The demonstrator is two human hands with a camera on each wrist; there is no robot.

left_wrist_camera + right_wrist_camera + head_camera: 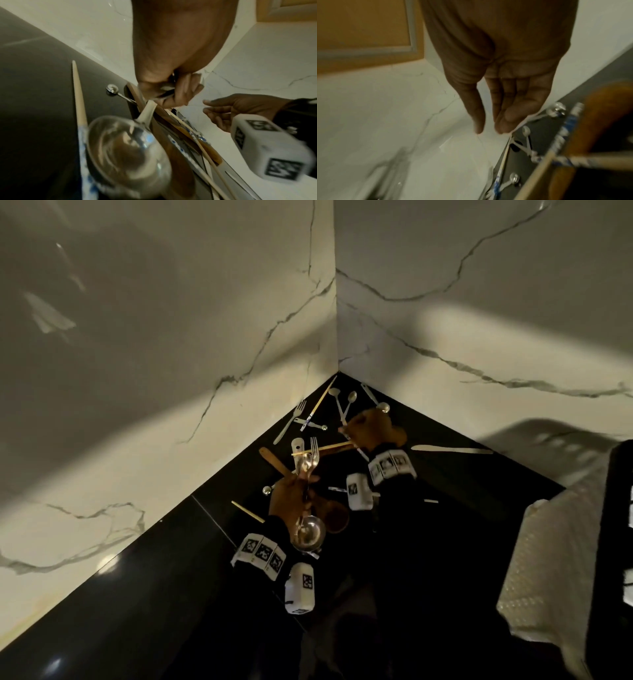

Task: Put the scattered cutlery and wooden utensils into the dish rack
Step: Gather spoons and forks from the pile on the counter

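Cutlery lies scattered in the corner of a black counter (137, 594). My left hand (291, 501) grips a bundle by the handles: a steel ladle (308, 532) with its bowl toward me, plus a fork (313, 450) and a spoon pointing up. In the left wrist view the ladle bowl (126, 152) fills the foreground below my left hand (171, 88). My right hand (363, 428) hovers over two crossed spoons (342, 400) at the back. Its fingers (508, 116) are straight and hold nothing. The white perforated dish rack (555, 542) stands at the right.
A fork (291, 421) and patterned chopstick (318, 402) lie along the left marble wall. On the counter are a table knife (452, 449), a wooden spatula (272, 462), a wooden spoon (337, 518), a loose chopstick (246, 511) and a small spoon (266, 490).
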